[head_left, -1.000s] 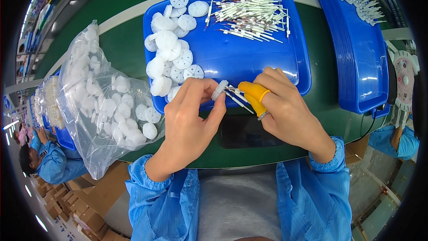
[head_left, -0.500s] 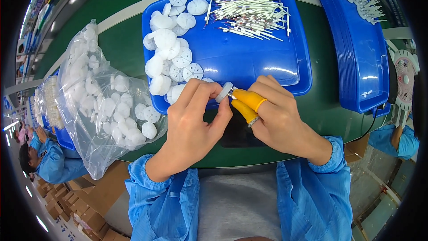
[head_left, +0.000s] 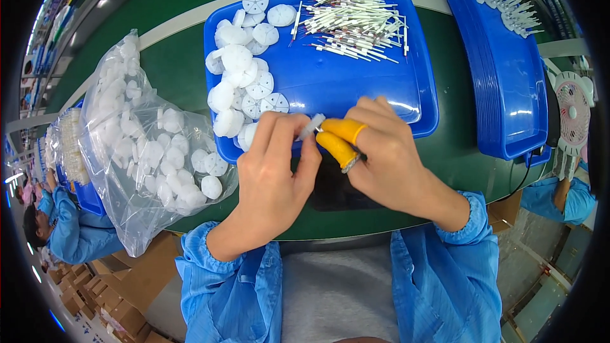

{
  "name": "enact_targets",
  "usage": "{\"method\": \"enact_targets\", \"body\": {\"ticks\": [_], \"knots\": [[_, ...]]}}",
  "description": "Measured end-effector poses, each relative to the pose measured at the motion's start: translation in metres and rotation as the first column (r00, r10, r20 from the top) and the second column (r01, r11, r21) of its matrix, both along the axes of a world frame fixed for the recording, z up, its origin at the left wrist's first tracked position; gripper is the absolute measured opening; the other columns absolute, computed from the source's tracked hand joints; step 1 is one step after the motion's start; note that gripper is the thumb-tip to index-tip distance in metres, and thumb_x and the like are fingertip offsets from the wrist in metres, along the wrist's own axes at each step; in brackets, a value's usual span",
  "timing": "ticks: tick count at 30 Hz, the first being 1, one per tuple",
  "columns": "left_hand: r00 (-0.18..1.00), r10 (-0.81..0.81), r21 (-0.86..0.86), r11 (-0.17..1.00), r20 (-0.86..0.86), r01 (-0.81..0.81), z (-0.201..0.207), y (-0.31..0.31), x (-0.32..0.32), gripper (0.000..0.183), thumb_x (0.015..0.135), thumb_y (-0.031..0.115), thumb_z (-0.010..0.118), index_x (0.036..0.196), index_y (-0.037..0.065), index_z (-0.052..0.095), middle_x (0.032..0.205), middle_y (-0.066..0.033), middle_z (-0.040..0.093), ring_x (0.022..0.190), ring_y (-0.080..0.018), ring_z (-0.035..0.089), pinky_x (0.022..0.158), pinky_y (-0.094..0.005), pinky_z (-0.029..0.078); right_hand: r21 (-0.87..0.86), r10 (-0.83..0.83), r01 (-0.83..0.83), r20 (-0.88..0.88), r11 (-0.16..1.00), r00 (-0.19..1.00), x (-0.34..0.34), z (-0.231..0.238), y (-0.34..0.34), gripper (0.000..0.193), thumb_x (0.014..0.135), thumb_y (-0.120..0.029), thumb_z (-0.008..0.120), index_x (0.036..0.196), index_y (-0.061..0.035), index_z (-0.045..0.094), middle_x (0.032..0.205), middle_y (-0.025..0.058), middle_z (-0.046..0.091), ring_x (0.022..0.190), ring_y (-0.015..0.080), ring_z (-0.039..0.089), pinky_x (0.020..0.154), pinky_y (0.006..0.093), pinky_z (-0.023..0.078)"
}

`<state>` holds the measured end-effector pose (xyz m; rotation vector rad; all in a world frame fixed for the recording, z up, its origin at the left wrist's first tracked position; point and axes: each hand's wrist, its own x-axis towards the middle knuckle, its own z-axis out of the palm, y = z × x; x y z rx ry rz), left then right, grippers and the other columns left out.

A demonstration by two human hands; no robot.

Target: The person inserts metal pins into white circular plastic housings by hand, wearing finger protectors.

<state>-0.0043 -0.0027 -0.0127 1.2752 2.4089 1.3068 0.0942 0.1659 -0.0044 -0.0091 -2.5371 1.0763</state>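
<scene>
My left hand point(head_left: 270, 174) pinches a small round white plastic disc point(head_left: 311, 126) between thumb and fingertips, turned nearly edge-on. On the right, yellow covers point(head_left: 343, 140) sleeve the thumb and index finger of my right hand point(head_left: 391, 155). These two fingers are closed at the disc's face around something small and shiny, mostly hidden. Both hands meet over the near edge of a blue tray point(head_left: 330, 79). Along its left side lies a pile of white slotted discs point(head_left: 237, 57). Thin white rods with dark wire ends point(head_left: 356, 25) are heaped at its far side.
A clear plastic bag point(head_left: 152, 146) full of white discs lies left of the tray. At the right stand stacked blue trays point(head_left: 502, 82), the top one holding white assembled pieces point(head_left: 508, 6), and a small fan point(head_left: 573, 111). Other people in blue sit at both sides.
Both hands have shifted slightly left with the disc. The disc now shows more edge-on, and the yellow-covered fingers sit closer to it. The whole view has moved a little.
</scene>
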Motion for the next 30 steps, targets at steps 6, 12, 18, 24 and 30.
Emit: {"method": "enact_targets", "body": {"ticks": [6, 12, 18, 24, 30], "knots": [[0.978, 0.099, 0.056, 0.992, 0.186, -0.111, 0.004, 0.001, -0.009, 0.017, 0.093, -0.005, 0.073, 0.11, -0.005, 0.067, 0.1, -0.0151, 0.066, 0.084, -0.0275, 0.074, 0.076, -0.0356, 0.063, 0.332, -0.19, 0.166, 0.04, 0.929, 0.981, -0.04, -0.02, 0.032, 0.021, 0.075, 0.004, 0.074, 0.096, 0.005, 0.077, 0.093, 0.0151, 0.064, 0.096, 0.0317, 0.06, 0.084, 0.0422, 0.047], [0.959, 0.096, 0.011, 0.995, 0.267, -0.103, 0.009, 0.001, -0.012, 0.012, 0.096, -0.006, 0.072, 0.108, -0.007, 0.068, 0.102, -0.0112, 0.069, 0.09, -0.0173, 0.075, 0.082, -0.0321, 0.065, 0.512, -0.245, 0.282, -0.139, 0.811, 0.959, -0.063, -0.038, 0.04, 0.012, 0.078, 0.001, 0.071, 0.088, 0.0066, 0.074, 0.096, 0.0194, 0.066, 0.099, 0.0336, 0.062, 0.087, 0.0449, 0.05], [0.941, 0.083, 0.027, 0.995, 0.329, -0.098, 0.009, 0.0, -0.011, 0.013, 0.099, -0.003, 0.072, 0.111, -0.006, 0.068, 0.104, -0.0089, 0.067, 0.089, -0.0157, 0.074, 0.081, -0.0288, 0.062, 0.563, -0.272, 0.282, -0.104, 0.777, 0.957, -0.059, -0.036, 0.042, 0.012, 0.08, 0.001, 0.069, 0.09, 0.0069, 0.073, 0.098, 0.0204, 0.067, 0.098, 0.0343, 0.062, 0.087, 0.0456, 0.05], [0.925, 0.089, 0.022, 0.994, 0.368, -0.104, 0.01, 0.0, -0.012, 0.015, 0.098, -0.004, 0.072, 0.112, -0.006, 0.069, 0.105, -0.008, 0.064, 0.094, -0.0146, 0.072, 0.081, -0.0304, 0.064, 0.158, -0.099, 0.088, 0.066, 0.984, 0.993, -0.022, 0.001, 0.026, 0.025, 0.073, 0.011, 0.069, 0.098, 0.0078, 0.071, 0.103, 0.0214, 0.067, 0.098, 0.0364, 0.061, 0.085, 0.046, 0.048], [0.94, 0.034, 0.033, 0.998, 0.34, -0.048, 0.011, 0.004, -0.006, 0.014, 0.096, -0.003, 0.073, 0.109, -0.004, 0.068, 0.104, -0.0118, 0.065, 0.092, -0.0228, 0.074, 0.081, -0.0352, 0.065, -0.097, 0.162, -0.149, 0.157, 0.984, 0.974, 0.013, 0.01, 0.017, 0.037, 0.064, 0.014, 0.068, 0.101, 0.0097, 0.071, 0.1, 0.0188, 0.063, 0.094, 0.0364, 0.058, 0.082, 0.0444, 0.047]]}}
